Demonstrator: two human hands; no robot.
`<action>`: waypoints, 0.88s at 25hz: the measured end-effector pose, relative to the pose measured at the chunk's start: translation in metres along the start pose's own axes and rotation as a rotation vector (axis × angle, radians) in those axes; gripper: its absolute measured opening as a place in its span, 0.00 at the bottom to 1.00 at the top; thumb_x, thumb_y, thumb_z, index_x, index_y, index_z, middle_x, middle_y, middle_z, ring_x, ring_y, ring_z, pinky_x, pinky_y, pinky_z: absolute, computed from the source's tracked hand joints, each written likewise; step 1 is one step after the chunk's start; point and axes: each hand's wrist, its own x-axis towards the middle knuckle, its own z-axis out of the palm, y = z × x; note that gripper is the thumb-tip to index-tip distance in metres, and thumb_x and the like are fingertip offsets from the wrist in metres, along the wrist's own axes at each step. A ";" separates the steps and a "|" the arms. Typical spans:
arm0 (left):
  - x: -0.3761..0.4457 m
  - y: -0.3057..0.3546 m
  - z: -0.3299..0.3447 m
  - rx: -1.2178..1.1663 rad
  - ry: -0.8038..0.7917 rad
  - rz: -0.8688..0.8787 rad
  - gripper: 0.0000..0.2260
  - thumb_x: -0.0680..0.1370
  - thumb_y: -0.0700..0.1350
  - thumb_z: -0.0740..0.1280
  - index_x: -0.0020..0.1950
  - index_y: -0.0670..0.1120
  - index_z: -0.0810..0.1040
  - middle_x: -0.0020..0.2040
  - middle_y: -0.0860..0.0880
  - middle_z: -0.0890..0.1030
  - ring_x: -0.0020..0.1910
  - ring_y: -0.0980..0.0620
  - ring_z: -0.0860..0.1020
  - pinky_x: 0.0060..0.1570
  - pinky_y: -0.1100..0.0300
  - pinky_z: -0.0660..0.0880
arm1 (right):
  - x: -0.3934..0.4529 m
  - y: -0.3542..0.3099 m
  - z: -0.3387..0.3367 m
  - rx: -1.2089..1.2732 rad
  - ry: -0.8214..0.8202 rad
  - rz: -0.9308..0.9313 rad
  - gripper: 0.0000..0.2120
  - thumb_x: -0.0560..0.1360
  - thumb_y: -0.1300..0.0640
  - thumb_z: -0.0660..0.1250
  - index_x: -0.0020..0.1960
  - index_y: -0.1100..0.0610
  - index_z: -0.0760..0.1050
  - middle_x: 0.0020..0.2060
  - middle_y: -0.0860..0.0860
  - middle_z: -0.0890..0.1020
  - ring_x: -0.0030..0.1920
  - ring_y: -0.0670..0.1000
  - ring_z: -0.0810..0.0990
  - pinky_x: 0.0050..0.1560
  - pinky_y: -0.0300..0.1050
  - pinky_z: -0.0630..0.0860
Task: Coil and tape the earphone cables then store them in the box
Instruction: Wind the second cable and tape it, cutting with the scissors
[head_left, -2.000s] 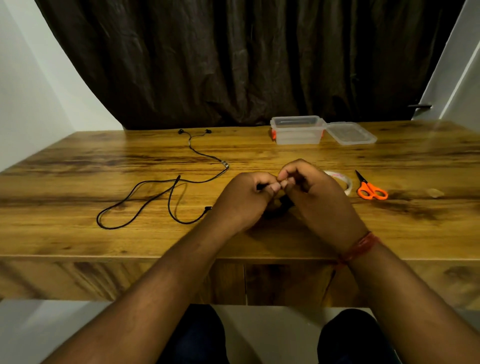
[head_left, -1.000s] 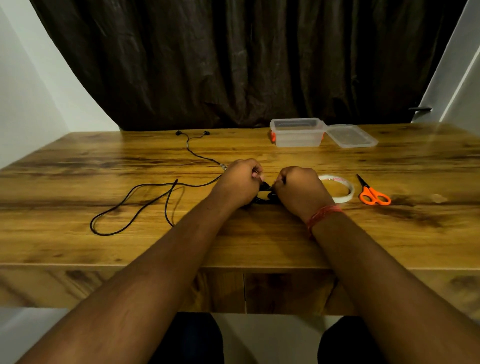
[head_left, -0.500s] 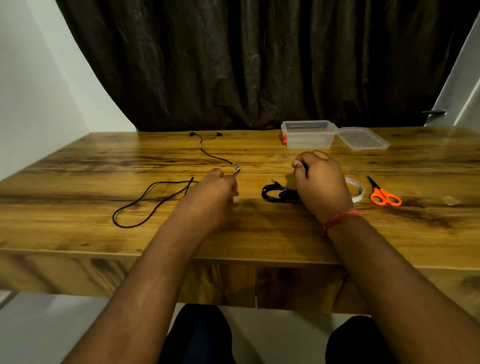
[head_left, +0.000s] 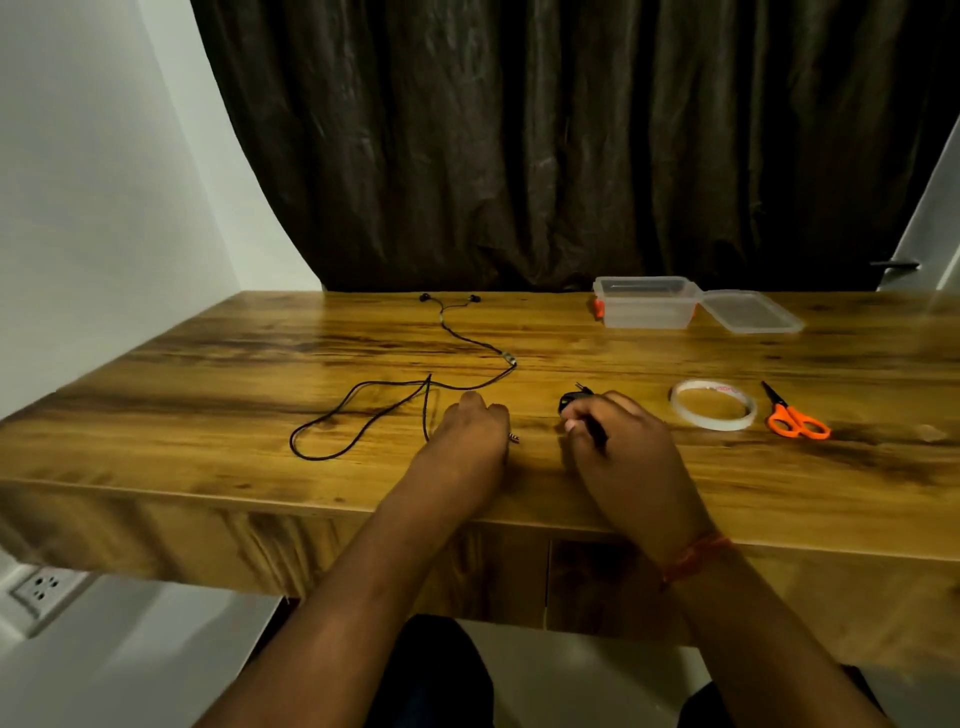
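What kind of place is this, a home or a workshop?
Probably a room in a home, set up as a work spot: a wooden table against a dark curtain, a white wall with a socket, and a door handle.

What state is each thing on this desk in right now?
Loose earphone cable: uncoiled, spread on the table.
Coiled earphone: bundled, held by the right hand.
Left hand: grips the loose cable's plug end.
Box: open.
Lid: off, lying beside the box.
Tape roll: lying flat.
Scissors: closed, lying flat.
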 end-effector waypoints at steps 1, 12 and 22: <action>-0.002 0.005 -0.002 -0.120 0.044 -0.002 0.11 0.78 0.38 0.63 0.60 0.46 0.72 0.59 0.44 0.71 0.56 0.45 0.72 0.52 0.55 0.70 | 0.000 0.000 0.001 0.024 -0.003 0.025 0.08 0.78 0.58 0.62 0.54 0.53 0.78 0.51 0.46 0.79 0.50 0.44 0.74 0.47 0.31 0.66; -0.023 0.048 -0.047 -1.261 0.304 -0.053 0.03 0.79 0.43 0.67 0.52 0.48 0.76 0.35 0.57 0.80 0.32 0.63 0.78 0.33 0.65 0.75 | 0.001 -0.031 -0.021 1.160 -0.066 0.238 0.05 0.79 0.62 0.62 0.50 0.62 0.76 0.34 0.54 0.80 0.37 0.51 0.80 0.45 0.48 0.78; -0.024 0.030 -0.045 -0.823 0.197 0.174 0.07 0.81 0.47 0.62 0.58 0.53 0.76 0.50 0.56 0.80 0.48 0.62 0.78 0.50 0.60 0.76 | 0.034 -0.021 -0.053 -0.103 -0.186 -0.373 0.07 0.78 0.52 0.62 0.51 0.48 0.79 0.42 0.44 0.79 0.44 0.46 0.77 0.43 0.45 0.73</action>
